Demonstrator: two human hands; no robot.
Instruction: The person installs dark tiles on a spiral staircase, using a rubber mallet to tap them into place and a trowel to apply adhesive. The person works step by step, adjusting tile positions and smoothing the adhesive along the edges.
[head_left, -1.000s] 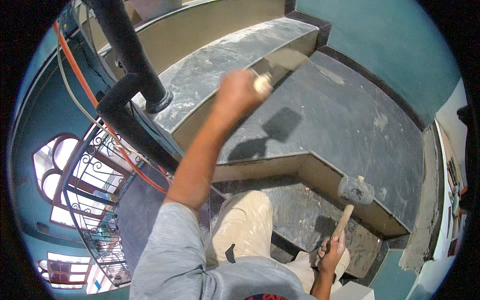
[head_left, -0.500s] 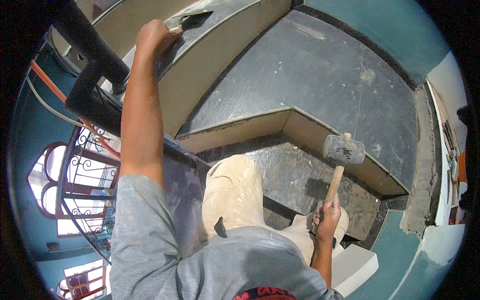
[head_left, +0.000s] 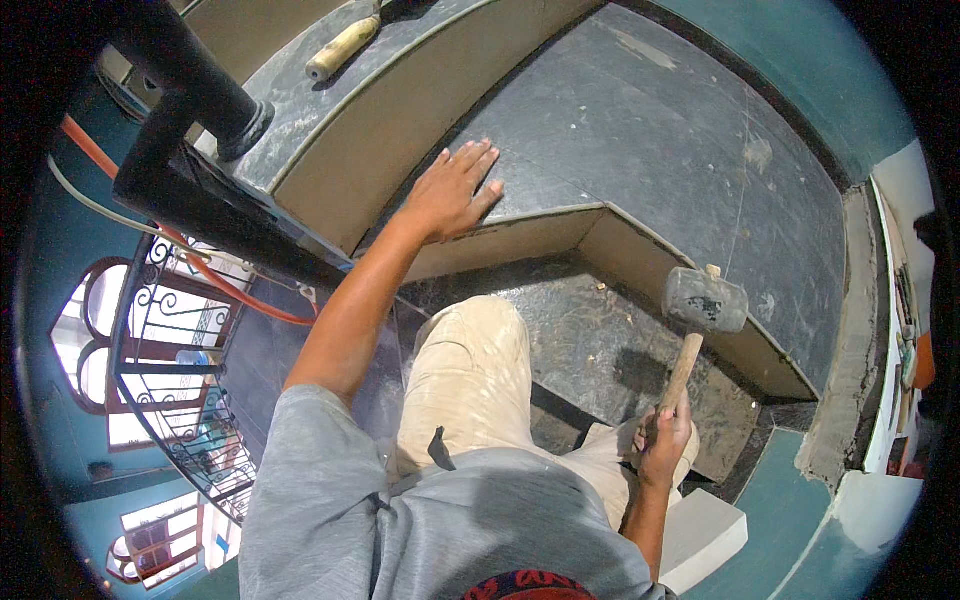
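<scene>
My left hand [head_left: 450, 195] is open, fingers spread, on or just over the dark tiled tread [head_left: 660, 140] beside its beige riser. A tool with a worn yellowish handle [head_left: 342, 50], probably a trowel, lies on the dusty upper step [head_left: 300, 120], apart from that hand; its far end is partly cut off. My right hand [head_left: 662, 430] is closed round the wooden handle of a mallet [head_left: 705, 298], whose grey, stained head is raised near the lower step's riser [head_left: 775, 370].
A thick black pipe [head_left: 180, 100] runs along the left, with an orange hose [head_left: 95, 150]. Beyond are an iron railing [head_left: 160, 390] and arched windows. Teal walls [head_left: 790, 75] bound the landing, with rough mortar [head_left: 840, 390] at the right and a white block [head_left: 705, 540] below.
My left hand has let go of the yellow-handled tool on the upper step and moved down onto the dark tread, fingers now spread. The mallet remains in my right hand.
</scene>
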